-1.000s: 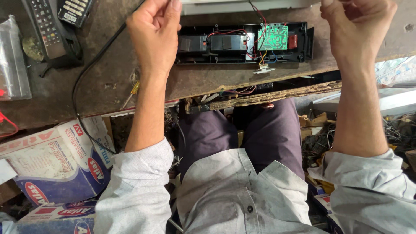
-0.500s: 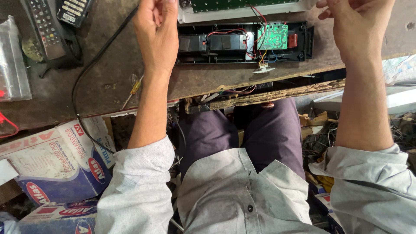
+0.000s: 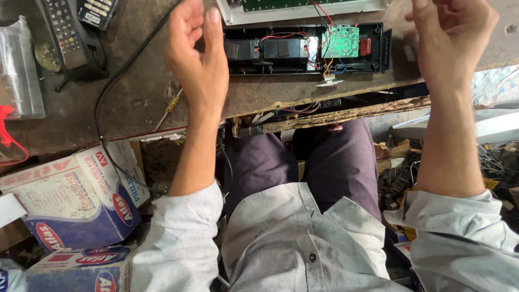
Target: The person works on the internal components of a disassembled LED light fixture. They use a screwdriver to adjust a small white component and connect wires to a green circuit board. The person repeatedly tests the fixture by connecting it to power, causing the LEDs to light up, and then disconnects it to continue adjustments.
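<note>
I find both hands raised clear of the worn brown workbench (image 3: 81, 121) and holding nothing. The left hand (image 3: 197, 59) hangs just left of the opened black housing (image 3: 303, 65), fingers spread and loosely bent, palm turned inward. The right hand (image 3: 451, 38) is off the housing's right end, fingers half curled toward the palm, with no object visible in them.

The housing lies lengthwise near the bench's front edge, its interior exposed: two black battery blocks (image 3: 265, 50) to the left, a green circuit board (image 3: 340, 42) to the right, and red, black and blue wires between and below. A white cover panel (image 3: 227, 13) lies just behind it.

In my judgement the work stands at inspection with the case open; neither hand is in contact. Any reach to the board calls for a fine grip and care around the thin leads. A small yellow-handled screwdriver (image 3: 168, 107) rests near the left wrist, beside a black cable (image 3: 105, 92). Remote controls (image 3: 67, 35) lie well to the left.
</note>
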